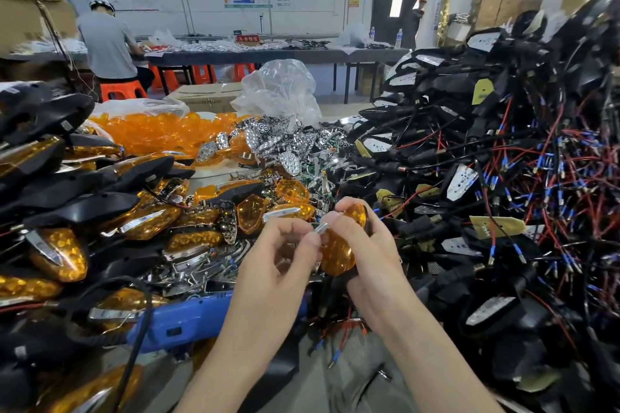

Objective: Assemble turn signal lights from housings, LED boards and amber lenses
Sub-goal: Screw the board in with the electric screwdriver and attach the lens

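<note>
At the left lies a pile of finished lights (67, 211), black with amber fronts, and behind it a heap of loose amber lenses (157, 134). In the middle the left hand (285, 251) has curled fingers and pinches a small silver strip (320, 229), just beside the amber light (339, 251) that the right hand (372, 245) grips. At the right rises a big heap of black housings (486, 161) with red and blue wires

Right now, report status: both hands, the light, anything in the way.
Right hand grips amber-lensed light. Left hand pinches small silver piece at its edge. Wired housings pile crowds right side.
</note>
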`<state>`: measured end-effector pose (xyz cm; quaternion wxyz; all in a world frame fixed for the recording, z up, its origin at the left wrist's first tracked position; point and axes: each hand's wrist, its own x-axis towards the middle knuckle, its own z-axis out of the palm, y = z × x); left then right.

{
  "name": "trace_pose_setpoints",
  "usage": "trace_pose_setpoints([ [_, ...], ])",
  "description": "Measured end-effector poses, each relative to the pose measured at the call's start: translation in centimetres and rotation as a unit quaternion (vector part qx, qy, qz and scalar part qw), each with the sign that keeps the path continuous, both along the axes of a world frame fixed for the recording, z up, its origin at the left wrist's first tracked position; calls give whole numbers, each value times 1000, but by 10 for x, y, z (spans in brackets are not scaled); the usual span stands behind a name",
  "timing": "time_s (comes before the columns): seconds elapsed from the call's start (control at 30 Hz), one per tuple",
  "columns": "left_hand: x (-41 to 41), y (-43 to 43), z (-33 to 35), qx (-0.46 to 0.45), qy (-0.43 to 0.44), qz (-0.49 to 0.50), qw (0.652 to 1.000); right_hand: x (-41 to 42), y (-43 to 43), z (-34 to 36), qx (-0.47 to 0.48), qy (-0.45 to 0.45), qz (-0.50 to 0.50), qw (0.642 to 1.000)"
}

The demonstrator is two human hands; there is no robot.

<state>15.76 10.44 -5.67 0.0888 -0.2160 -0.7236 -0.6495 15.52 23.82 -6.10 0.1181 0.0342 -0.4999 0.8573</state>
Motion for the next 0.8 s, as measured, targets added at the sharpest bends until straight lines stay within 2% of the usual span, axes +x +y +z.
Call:
trace_pose_setpoints([
  [0.1, -3, -3, 2, 46, -43, -22, 998, -1, -1, 3, -25, -4, -2, 1000],
  [0.43, 9, 4, 0, 2, -9, 20, 1000, 4, 0, 11, -129, -35, -1, 991],
  [0.8, 11, 7, -2, -2, 6, 27, 1000, 3, -2, 9, -75, -40, -14, 996],
])
